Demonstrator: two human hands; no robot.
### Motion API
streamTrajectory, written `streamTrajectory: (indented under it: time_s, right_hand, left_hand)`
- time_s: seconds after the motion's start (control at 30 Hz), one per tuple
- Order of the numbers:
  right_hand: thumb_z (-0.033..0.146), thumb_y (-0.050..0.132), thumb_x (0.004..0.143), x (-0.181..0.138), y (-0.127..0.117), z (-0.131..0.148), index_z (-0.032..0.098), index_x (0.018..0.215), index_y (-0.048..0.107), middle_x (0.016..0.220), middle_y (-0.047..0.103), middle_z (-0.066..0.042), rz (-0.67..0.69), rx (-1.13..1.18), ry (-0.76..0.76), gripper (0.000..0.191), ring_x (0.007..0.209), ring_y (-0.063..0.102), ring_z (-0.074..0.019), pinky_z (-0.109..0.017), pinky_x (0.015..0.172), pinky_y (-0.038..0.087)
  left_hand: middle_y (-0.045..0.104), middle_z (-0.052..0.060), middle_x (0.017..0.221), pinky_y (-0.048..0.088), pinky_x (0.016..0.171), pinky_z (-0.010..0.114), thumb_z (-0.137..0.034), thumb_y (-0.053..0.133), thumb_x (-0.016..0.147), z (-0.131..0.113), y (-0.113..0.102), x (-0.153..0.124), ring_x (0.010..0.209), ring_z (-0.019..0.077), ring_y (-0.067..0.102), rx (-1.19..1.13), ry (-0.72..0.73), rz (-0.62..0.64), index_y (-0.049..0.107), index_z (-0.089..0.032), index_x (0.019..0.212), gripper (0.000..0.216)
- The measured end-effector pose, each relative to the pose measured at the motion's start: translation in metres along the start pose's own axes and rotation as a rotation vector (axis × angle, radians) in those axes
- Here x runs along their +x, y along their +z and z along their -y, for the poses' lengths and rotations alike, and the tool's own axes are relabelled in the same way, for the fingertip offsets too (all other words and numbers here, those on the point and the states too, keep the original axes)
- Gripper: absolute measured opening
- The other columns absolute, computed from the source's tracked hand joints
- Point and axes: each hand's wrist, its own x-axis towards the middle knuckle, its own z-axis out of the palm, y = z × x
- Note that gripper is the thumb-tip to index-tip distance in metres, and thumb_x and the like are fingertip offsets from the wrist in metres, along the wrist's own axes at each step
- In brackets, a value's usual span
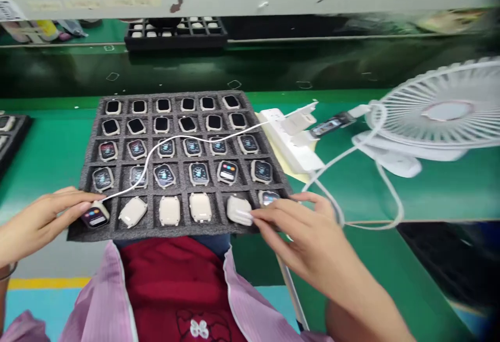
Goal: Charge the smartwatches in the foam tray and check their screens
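A dark foam tray (74,230) with a grid of pockets holds several smartwatch bodies. The back rows lie face up, some with lit screens; in the front row several lie face down, showing beige backs (169,210). My left hand (42,222) pinches a watch with a lit screen (95,215) at the front left pocket; a white cable (156,147) runs from it across the tray. My right hand (300,227) reaches to the front right, fingertips on a beige watch (239,210), beside a lit watch (269,197).
A white power strip (291,141) lies right of the tray, with a white desk fan (437,113) and looping cords beyond it. Another dark tray (175,32) sits at the back, and a third tray's edge (10,136) shows at left. The surface is green.
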Motion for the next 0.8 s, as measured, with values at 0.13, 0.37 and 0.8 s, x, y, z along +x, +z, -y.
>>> streamTrajectory:
  time_s: [0.13,0.37,0.8]
  right_hand:
    - [0.025,0.043,0.103,0.006,0.005,-0.014,0.023,0.096,0.062,0.081,0.07,-0.002,-0.013,-0.028,-0.011,0.02,0.071,0.066,-0.02,-0.039,0.077,0.035]
    - [0.03,0.034,0.104,0.019,0.022,-0.024,0.022,0.08,0.065,0.077,0.067,-0.008,-0.014,-0.249,-0.099,0.039,0.066,0.063,-0.0245,-0.041,0.066,0.031]
    - [0.029,0.033,0.103,0.018,0.024,-0.024,0.022,0.083,0.062,0.078,0.066,-0.009,-0.02,-0.235,-0.078,0.037,0.066,0.062,-0.0263,-0.044,0.069,0.03]
  left_hand:
    - [0.075,0.004,0.115,0.053,0.091,0.028,-0.048,0.041,0.101,-0.015,-0.003,0.005,0.102,0.0196,0.068,-0.047,-0.028,0.03,0.071,-0.027,0.121,0.042]
    - [0.075,0.005,0.114,0.051,0.091,0.027,-0.05,0.044,0.099,-0.021,-0.001,0.006,0.1,0.0181,0.067,-0.101,-0.085,0.032,0.073,-0.024,0.112,0.042]
    - [0.072,0.004,0.096,0.048,0.086,0.031,-0.034,0.058,0.096,-0.044,0.009,0.014,0.092,0.0174,0.063,-0.18,0.098,-0.152,0.074,-0.023,0.091,0.02]
